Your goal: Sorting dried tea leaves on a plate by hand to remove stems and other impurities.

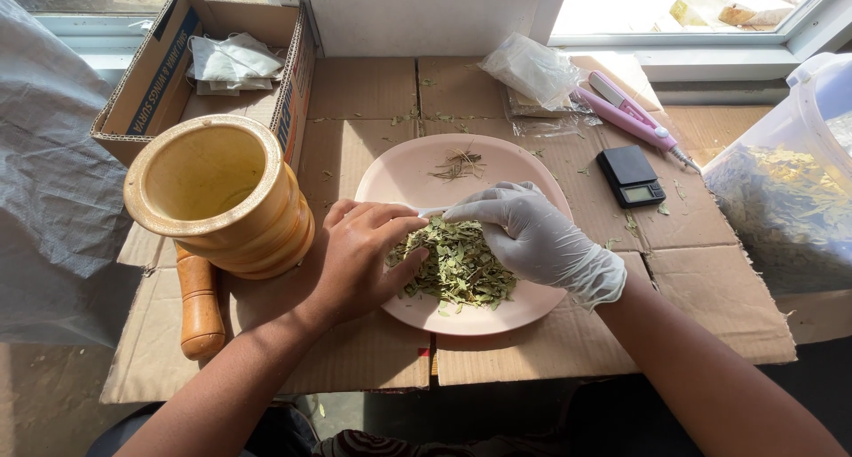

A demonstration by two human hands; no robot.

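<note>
A pale pink plate point(399, 177) lies on flattened cardboard, with a heap of dried green leaves point(457, 266) at its near side and a few thin stems point(459, 164) at its far side. My bare left hand point(359, 257) rests on the plate's left rim, thumb touching the leaves, fingers pinching a small white piece between both hands. My right hand point(537, 240), in a white glove, is curled over the heap from the right and holds the other end of that white piece.
A wooden mortar point(222, 200) stands at the left with a wooden pestle point(200, 306) lying beside it. Behind is an open cardboard box point(164, 62) of white sachets. A small black scale point(630, 176), a pink sealer tool point(626, 111), a plastic bag point(532, 71) and a clear tub of leaves point(790, 191) sit to the right.
</note>
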